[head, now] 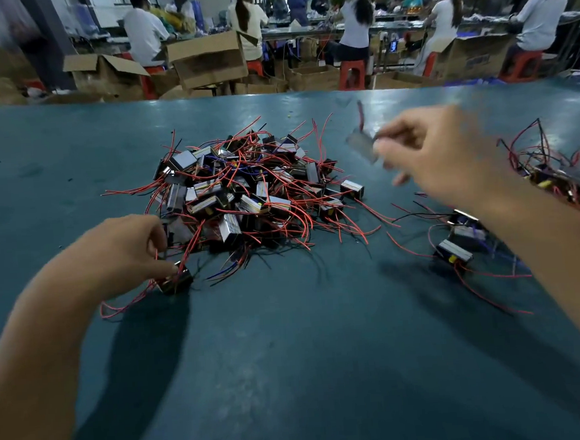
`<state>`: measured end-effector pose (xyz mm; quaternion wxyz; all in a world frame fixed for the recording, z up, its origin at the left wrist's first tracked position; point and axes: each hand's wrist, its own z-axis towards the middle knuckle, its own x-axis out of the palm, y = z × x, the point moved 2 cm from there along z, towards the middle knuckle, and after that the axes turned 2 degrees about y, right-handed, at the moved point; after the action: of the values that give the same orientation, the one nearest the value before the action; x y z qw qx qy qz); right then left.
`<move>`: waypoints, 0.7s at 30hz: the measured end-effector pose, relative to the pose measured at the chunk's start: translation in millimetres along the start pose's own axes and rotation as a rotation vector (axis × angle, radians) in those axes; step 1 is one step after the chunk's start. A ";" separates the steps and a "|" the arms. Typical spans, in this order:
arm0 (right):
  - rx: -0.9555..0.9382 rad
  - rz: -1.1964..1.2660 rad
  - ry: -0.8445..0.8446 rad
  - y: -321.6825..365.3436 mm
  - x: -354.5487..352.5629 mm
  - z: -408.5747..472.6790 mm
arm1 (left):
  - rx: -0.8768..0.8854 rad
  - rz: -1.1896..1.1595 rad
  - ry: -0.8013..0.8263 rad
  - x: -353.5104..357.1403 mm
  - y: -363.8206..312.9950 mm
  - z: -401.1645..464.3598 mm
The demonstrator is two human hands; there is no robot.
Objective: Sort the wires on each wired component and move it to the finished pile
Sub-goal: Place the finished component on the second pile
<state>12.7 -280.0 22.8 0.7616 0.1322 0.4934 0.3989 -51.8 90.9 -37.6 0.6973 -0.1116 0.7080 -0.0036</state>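
On the teal worktable (290, 340), a large heap of wired components (245, 192) sits in the middle: small metal-cased blocks tangled in red, black and a few blue wires. To the right, near the table's edge, lies a second, looser pile of components (553, 170), and a few more components (454, 253) rest singly between the two, their red wires trailing toward the near side. Beyond the far edge stand open cardboard boxes (209, 60), red stools (351, 74) and a row of seated workers (357, 22) in white tops and caps, facing away at long benches.

The left hand (122, 252) is low at the near left edge of the big heap. Its fingers are curled, and thumb and forefinger pinch a dark component (178, 282) that rests on the table just clear of the heap; this one's red wires (123, 305) loop out to the left under the wrist.

The right hand (438, 154) is raised above the table between the heap and the right-hand pile, and is blurred. Its fingertips pinch a grey component (362, 144), held in the air with a red wire standing up from it; the other fingers are bent loosely below. The right forearm crosses in front of part of the loose components and hides some of them.
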 end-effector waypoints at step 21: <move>-0.208 -0.380 0.590 -22.3 51.4 -116.0 | -0.119 -0.293 -0.564 -27.3 27.3 -5.8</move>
<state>-66.1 -278.7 -79.1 0.6562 -0.1607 0.6644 0.3195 -61.6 121.0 -14.9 0.8504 -0.2497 0.4621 -0.0314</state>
